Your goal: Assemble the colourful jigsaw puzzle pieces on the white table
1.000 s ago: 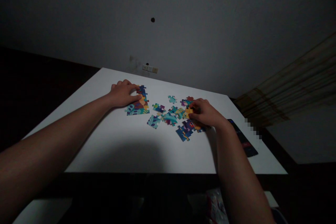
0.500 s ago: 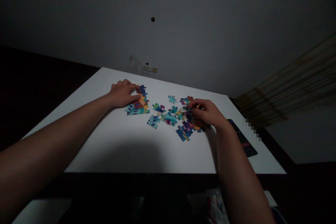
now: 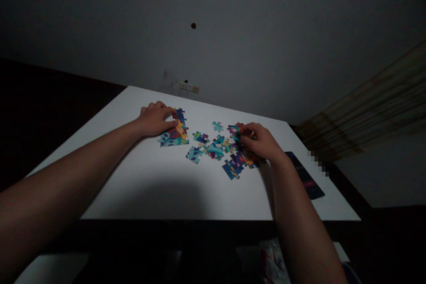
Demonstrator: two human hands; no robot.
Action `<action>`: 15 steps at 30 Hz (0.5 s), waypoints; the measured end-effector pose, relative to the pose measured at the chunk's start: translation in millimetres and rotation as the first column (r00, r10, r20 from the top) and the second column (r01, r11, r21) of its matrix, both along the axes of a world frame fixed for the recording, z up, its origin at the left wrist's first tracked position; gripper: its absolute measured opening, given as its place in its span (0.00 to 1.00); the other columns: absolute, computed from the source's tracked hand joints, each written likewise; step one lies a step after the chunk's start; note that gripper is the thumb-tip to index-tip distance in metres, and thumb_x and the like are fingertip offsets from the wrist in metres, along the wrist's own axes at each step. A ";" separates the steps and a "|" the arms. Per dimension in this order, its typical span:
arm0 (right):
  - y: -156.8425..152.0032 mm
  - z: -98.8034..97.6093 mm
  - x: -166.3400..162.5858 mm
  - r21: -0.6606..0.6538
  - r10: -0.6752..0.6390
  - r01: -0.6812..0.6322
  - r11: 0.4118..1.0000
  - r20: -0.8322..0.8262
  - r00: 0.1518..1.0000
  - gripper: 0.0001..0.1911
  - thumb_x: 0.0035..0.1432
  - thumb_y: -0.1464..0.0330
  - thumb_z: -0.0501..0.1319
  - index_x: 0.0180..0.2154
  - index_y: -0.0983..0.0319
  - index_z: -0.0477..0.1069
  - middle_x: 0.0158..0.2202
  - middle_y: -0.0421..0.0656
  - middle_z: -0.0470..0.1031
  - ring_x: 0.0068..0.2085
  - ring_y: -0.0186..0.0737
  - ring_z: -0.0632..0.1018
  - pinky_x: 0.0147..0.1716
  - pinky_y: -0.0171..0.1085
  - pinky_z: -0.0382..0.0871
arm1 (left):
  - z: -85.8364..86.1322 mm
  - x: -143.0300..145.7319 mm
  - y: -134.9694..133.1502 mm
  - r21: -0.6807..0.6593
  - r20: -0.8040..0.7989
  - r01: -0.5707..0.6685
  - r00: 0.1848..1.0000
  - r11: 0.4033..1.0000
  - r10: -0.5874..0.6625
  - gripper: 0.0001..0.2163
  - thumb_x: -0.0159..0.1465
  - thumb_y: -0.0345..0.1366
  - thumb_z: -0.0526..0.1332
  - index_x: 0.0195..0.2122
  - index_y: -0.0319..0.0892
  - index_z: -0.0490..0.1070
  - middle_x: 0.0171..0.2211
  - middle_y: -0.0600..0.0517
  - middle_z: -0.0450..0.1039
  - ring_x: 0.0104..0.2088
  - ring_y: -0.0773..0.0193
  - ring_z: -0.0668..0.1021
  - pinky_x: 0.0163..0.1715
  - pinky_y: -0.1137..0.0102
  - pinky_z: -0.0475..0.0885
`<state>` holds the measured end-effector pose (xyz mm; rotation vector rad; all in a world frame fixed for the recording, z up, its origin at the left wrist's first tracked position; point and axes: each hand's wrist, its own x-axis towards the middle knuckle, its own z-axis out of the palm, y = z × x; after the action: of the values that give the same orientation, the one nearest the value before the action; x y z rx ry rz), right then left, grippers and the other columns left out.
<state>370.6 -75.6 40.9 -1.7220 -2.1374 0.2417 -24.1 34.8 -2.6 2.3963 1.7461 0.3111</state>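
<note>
My left hand (image 3: 155, 118) rests on a partly joined section of jigsaw puzzle (image 3: 175, 135), its fingertips over the section's upper part. My right hand (image 3: 258, 142) curls over a loose heap of colourful jigsaw pieces (image 3: 233, 151), its fingertips near a purple-and-teal piece (image 3: 234, 131). Whether those fingers pinch a piece is hidden. Other loose pieces, teal (image 3: 195, 154) and blue (image 3: 232, 169), lie between and below my hands.
Everything lies on a white table (image 3: 140, 195) whose front edge runs below my arms. A dark flat box (image 3: 305, 176) lies to the right of my right forearm. A wall switch plate (image 3: 189, 87) and a curtain (image 3: 366, 111) are beyond the table.
My right hand has shifted slightly left and back over the pieces, with its fingers drawn closer together. My left hand and the joined section have not visibly moved.
</note>
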 end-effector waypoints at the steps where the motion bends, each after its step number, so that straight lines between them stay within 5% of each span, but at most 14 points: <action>1: -0.6 -0.8 -5.2 -0.006 0.051 -0.051 0.999 -0.002 0.999 0.14 0.60 0.69 0.63 0.46 0.53 0.82 0.55 0.50 0.83 0.61 0.59 0.80 0.61 0.55 0.74 | 0.1 0.2 0.1 0.001 -0.001 -0.003 1.000 1.000 0.003 0.32 0.68 0.63 0.57 0.68 0.56 0.76 0.65 0.40 0.70 0.64 0.32 0.70 0.63 0.43 0.64; 5: 1.0 -4.4 -5.1 -0.041 0.116 -0.113 0.993 0.069 0.991 0.23 0.56 0.74 0.62 0.52 0.53 0.82 0.61 0.49 0.81 0.68 0.59 0.75 0.66 0.60 0.70 | 0.4 0.6 0.1 0.005 -0.008 -0.013 1.000 1.000 0.013 0.31 0.68 0.63 0.57 0.68 0.58 0.76 0.65 0.41 0.70 0.64 0.33 0.70 0.63 0.45 0.64; 11: 6.1 -6.0 43.5 0.055 -0.188 0.182 0.982 0.130 0.973 0.21 0.56 0.74 0.58 0.46 0.54 0.83 0.54 0.51 0.84 0.61 0.60 0.80 0.60 0.58 0.75 | -0.5 -0.1 -0.6 0.004 -0.014 -0.001 1.000 1.000 0.001 0.32 0.68 0.63 0.56 0.69 0.57 0.74 0.65 0.41 0.70 0.65 0.34 0.70 0.63 0.45 0.64; 15: 6.9 -9.8 55.2 0.037 -0.183 0.180 0.983 0.144 0.972 0.20 0.57 0.72 0.58 0.45 0.53 0.85 0.51 0.50 0.85 0.58 0.60 0.82 0.58 0.58 0.76 | -2.0 -0.9 0.7 0.012 -0.011 0.006 1.000 1.000 -0.006 0.33 0.69 0.63 0.55 0.69 0.56 0.74 0.65 0.39 0.70 0.65 0.34 0.70 0.63 0.44 0.64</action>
<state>425.8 -68.7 31.1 -1.9615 -2.0544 0.0395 -25.0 35.6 -4.6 2.4151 1.7460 0.3092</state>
